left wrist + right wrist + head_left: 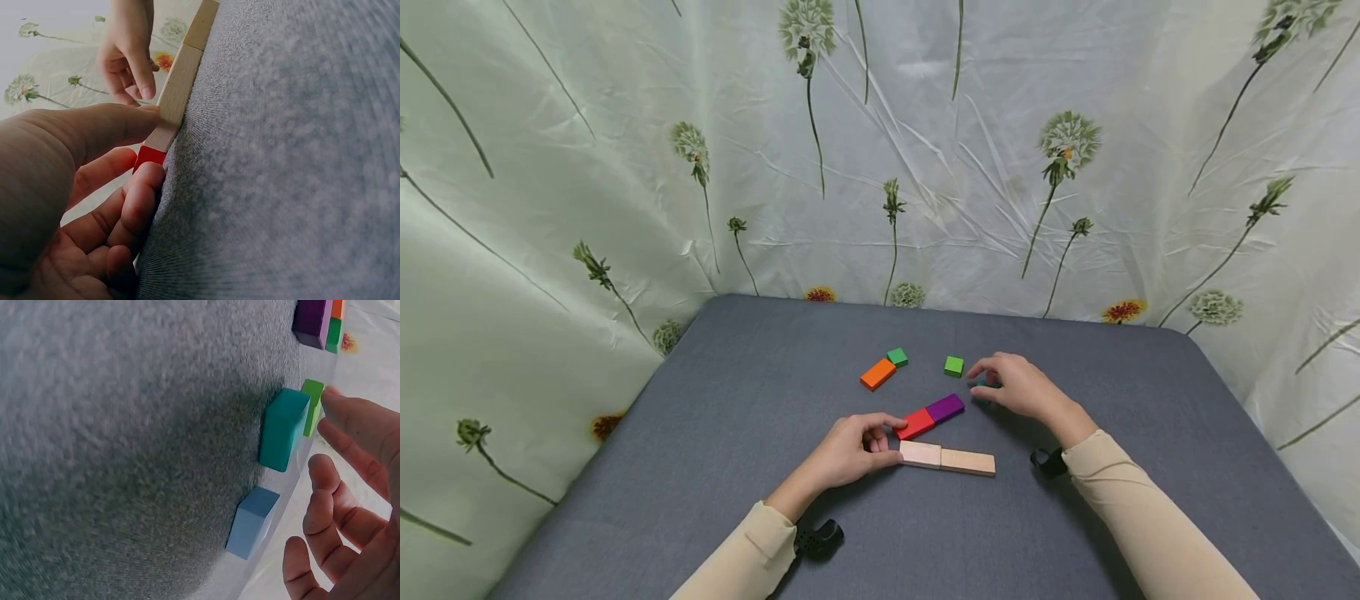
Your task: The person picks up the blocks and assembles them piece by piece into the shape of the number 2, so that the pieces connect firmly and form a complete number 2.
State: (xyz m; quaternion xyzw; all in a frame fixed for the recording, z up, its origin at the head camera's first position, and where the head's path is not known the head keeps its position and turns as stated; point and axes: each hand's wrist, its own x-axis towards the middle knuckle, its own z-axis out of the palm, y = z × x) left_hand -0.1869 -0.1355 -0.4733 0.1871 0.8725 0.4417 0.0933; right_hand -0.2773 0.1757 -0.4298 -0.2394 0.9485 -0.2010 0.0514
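On our grey table (pixel 677 467), our left hand (pixel 847 450) touches a pale wooden block (pixel 922 455) and a red block (pixel 916 424); we cannot tell if it grips. Our right hand (pixel 1021 388), fingers parted, hangs near a teal block (pixel 281 434) and a light-green cube (pixel 953 367).

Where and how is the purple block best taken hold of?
Probably by the long sides of the purple block, near its end away from the red block, coming down from the right, where the right hand is. It lies flat, end to end with the red block, and both long sides look free.
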